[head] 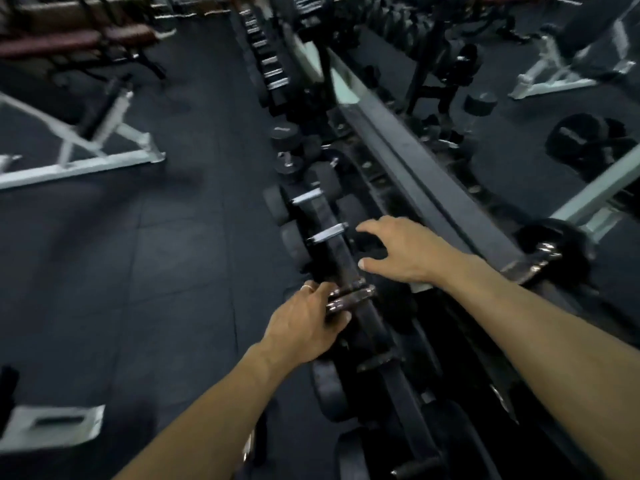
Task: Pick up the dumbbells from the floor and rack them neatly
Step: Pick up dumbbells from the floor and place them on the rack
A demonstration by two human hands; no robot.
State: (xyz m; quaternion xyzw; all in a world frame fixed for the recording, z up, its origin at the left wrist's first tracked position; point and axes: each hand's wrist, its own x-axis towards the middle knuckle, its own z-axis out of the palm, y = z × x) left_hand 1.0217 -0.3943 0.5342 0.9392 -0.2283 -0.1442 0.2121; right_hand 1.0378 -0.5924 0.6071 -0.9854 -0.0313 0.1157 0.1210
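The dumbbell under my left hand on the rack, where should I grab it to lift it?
Grip the dumbbell by its shiny handle, from above on the aisle side, where your left hand already curls round it. The handle lies across the rack, exposed between the dark heads.

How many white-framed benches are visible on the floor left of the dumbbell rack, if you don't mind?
2: one white-framed bench at mid-left, and a white frame piece at bottom left, cut off by the edge. Others may be out of view.

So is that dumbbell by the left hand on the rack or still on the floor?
On the rack: the dumbbell lies across the rack rail, above the floor, with the left hand gripping its handle.
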